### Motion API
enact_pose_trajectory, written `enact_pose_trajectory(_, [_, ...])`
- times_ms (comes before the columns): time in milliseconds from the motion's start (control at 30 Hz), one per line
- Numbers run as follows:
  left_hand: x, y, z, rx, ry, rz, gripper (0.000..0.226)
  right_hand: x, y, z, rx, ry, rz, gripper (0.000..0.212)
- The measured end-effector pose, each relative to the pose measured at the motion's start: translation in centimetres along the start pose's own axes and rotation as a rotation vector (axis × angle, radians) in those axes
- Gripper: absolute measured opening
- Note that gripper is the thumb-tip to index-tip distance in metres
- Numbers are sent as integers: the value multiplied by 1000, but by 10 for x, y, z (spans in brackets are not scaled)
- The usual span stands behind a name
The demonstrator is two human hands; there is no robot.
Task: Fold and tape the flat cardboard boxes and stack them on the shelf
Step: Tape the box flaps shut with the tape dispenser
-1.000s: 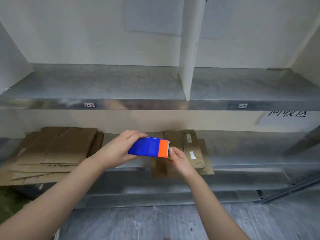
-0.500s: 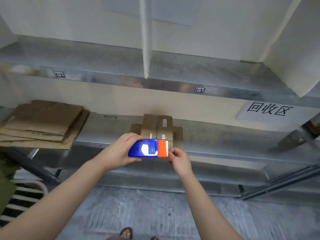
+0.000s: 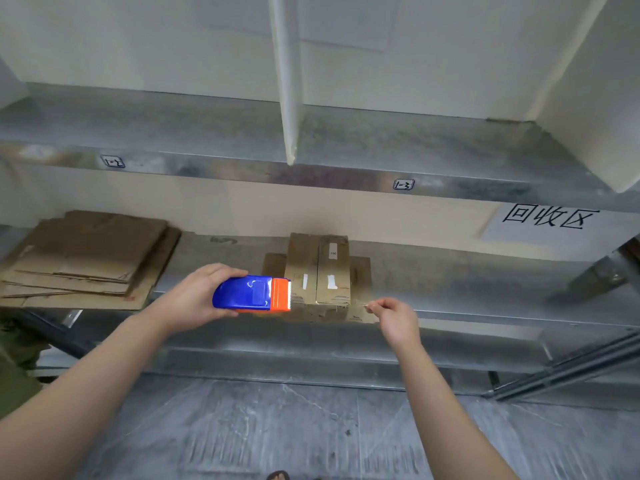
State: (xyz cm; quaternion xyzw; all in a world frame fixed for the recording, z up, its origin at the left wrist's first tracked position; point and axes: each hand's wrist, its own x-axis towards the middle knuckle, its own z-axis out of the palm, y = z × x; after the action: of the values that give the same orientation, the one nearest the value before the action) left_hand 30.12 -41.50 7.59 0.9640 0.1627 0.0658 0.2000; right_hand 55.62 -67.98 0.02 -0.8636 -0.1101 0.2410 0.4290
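Observation:
My left hand (image 3: 194, 299) grips a blue tape dispenser (image 3: 251, 293) with an orange toothed cutter end, held level in front of the lower metal shelf (image 3: 467, 299). My right hand (image 3: 394, 317) is out to the right of it, fingers pinched on the end of a clear strip of tape (image 3: 329, 303) stretched from the cutter. Behind the tape, a small flattened cardboard box (image 3: 318, 268) lies on the lower shelf. A pile of larger flat cardboard boxes (image 3: 90, 258) rests on the same shelf at the left.
An upper metal shelf (image 3: 381, 143) runs across, split by a white upright divider (image 3: 287, 81). A white sign with black characters (image 3: 550, 220) hangs at the right. Slanted metal rails (image 3: 571, 368) lie low at the right. Grey floor (image 3: 277, 427) lies below, a toe (image 3: 277, 475) at the bottom edge.
My right hand has moved right, away from the cutter, drawing a strip of tape out. The view has shifted so the shelves sit further left and closer.

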Motion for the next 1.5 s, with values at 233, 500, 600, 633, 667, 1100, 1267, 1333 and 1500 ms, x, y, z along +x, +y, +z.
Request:
enact_pose_trajectory(233, [17,-23,12,2,-65,-32,73,13,3,19,-76,-30,87,14])
enact_pose_trajectory(500, [31,-38,24,-18,-88,-43,74,26,2,35,19,-105,158,20])
enact_pose_trajectory(600, [35,-38,23,-15,-84,-38,73,27,1,42,56,-143,157,21])
enact_pose_trajectory(633, [35,-38,22,-14,-87,-39,73,27,1,45,61,-151,158,21])
enact_pose_trajectory(667, [35,-37,22,-15,-89,-41,73,27,1,48,57,-162,161,21])
enact_pose_trajectory(1100, [40,-30,29,-6,-63,-28,76,7,1,51,-30,-83,-326,55])
enact_pose_trajectory(1267, [30,-26,33,-15,-19,-73,76,21,-8,60,-135,-153,-292,62])
enact_pose_trajectory(1333, [26,-27,34,-28,-5,-104,76,24,-5,60,-116,-148,-278,61])
enact_pose_trajectory(1500, [16,-35,30,-85,-18,-126,75,29,-8,62,-6,-174,-213,60])
